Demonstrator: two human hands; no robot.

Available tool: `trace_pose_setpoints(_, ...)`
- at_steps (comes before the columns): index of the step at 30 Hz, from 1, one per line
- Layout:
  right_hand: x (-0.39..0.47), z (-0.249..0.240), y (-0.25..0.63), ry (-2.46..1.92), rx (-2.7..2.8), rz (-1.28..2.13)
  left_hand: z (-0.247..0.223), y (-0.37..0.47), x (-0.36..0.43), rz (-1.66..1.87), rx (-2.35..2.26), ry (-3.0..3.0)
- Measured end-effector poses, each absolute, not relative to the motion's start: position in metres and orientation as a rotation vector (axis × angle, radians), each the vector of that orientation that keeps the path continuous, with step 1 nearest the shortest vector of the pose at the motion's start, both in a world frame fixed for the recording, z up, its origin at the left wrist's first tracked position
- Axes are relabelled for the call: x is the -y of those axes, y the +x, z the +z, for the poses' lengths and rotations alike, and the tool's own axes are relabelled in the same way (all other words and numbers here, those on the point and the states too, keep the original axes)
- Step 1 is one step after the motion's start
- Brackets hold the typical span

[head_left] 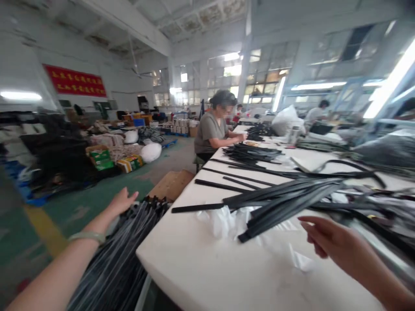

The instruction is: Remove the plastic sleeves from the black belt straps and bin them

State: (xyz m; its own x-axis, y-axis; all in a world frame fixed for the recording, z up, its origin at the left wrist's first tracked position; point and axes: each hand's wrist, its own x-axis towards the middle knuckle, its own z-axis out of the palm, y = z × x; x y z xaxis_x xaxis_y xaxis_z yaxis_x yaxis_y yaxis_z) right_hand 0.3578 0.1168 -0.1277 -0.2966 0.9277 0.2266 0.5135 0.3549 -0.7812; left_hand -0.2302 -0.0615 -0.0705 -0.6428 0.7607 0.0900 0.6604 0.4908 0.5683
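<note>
My left hand (pixel 122 201), with a bangle at its wrist, is over a container piled with long dark strips (pixel 113 263) left of the table. Its thumb stands apart from the other fingers and nothing shows in it. Above the near right part of the white table (pixel 194 255) is my right hand (pixel 319 235), its fingers curled; whether it holds anything small cannot be made out. Just beyond it lies a bundle of black strips (pixel 285 198), fanned over crumpled white plastic (pixel 220 222). Several single black strips (pixel 223 186) lie farther along the table.
A person in a grey top (pixel 209 131) sits at the table's far left side, hands near another strip pile (pixel 251 152). A cardboard box (pixel 171 185) stands on the floor beside the table. More dark material (pixel 382 207) covers the right side.
</note>
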Motion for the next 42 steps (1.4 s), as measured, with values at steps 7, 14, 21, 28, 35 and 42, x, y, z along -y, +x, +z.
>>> trace_pose_setpoints(7, -0.13, -0.103, 0.368, -1.422, 2.065, 0.208, -0.076, -0.128, -0.024, 0.505, -2.045, 1.917)
trace_pose_setpoints(14, -0.097, -0.095, 0.329, -1.205, 2.115, 0.32, -0.061, -0.083, -0.023, 0.588, -2.021, 1.857)
trace_pose_setpoints(21, -0.047, -0.087, 0.296, -0.664, 1.94, 1.752, -0.041, 0.057, 0.01, 0.981, -1.365, 1.447)
trace_pose_setpoints(28, -0.045, -0.076, 0.307, -0.601, 1.988, 1.75, -0.047, 0.138, 0.054, 0.544, -1.32, 1.638)
trace_pose_setpoints(35, -0.101, -0.047, 0.361, -0.734, 1.134, 1.067, -0.046, 0.088, 0.019, 0.604, -1.77, 2.011)
trace_pose_setpoints(42, -0.107, -0.065, 0.352, -0.739, 0.969, 1.181, -0.029, 0.002, -0.048, 0.726, -2.449, 1.67)
